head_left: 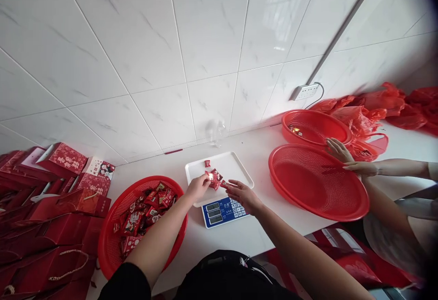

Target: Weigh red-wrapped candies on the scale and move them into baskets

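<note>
My left hand (197, 188) is closed in a pinch on a small red candy packet (211, 177) over the white scale tray (236, 163). More red candy packets (216, 179) lie bunched at its fingertips, and a single small packet (207, 163) sits apart behind them. My right hand (243, 196) reaches in from the right with its fingers stretched out, its fingertips by the bunch. Below the tray is the scale's blue panel (222, 212) with displays and number keys, partly covered by my right hand. To the left, a red basket (150, 182) holds several wrapped candies (150, 209).
Red gift boxes (65, 161) and bags (61, 245) crowd the left side. On the right stand two red baskets (308, 186), a co-worker's hands (342, 156) at their rims. Behind them are red plastic bags (359, 117) and a power strip (306, 92). A tiled wall (153, 40) closes the back.
</note>
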The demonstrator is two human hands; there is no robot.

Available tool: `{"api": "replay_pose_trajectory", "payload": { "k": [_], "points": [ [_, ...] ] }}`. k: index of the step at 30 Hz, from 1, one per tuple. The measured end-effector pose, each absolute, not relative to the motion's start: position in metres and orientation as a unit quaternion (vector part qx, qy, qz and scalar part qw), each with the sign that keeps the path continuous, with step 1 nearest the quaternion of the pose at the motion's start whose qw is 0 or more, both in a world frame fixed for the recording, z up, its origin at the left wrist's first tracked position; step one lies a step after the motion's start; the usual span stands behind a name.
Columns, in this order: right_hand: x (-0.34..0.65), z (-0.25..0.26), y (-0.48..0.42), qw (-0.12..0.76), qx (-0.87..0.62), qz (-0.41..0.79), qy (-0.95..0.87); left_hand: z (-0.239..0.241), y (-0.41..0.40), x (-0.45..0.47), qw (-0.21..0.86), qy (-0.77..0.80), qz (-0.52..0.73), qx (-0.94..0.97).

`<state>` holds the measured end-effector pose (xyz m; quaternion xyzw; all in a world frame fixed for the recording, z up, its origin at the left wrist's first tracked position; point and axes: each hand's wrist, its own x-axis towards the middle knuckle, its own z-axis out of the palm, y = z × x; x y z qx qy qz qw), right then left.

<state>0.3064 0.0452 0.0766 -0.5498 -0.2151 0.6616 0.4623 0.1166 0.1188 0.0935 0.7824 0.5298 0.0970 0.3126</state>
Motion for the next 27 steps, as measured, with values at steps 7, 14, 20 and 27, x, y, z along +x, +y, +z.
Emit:
{"api": "replay_pose_trajectory", "payload": {
  "k": [7, 14, 20, 27],
  "points": [
    [0.312, 0.070, 0.051, 0.375, -0.619, 0.601, -0.339, 0.080, 0.172, 0.120, 0.248, 0.551, 0.016, 0.797],
    [0.320, 0.071, 0.048, 0.355, -0.625, 0.605, -0.342, 0.053, 0.187, 0.157, 0.266, 0.515, -0.018, 0.815],
    [0.332, 0.063, 0.050, 0.327, -0.645, 0.568, -0.393, 0.039, 0.171, 0.159, 0.286, 0.398, 0.058, 0.870],
    [0.325, 0.055, 0.072, 0.208, -0.652, 0.348, -0.641, 0.049, 0.148, 0.146, 0.319, 0.472, 0.211, 0.795]
  ]
}}
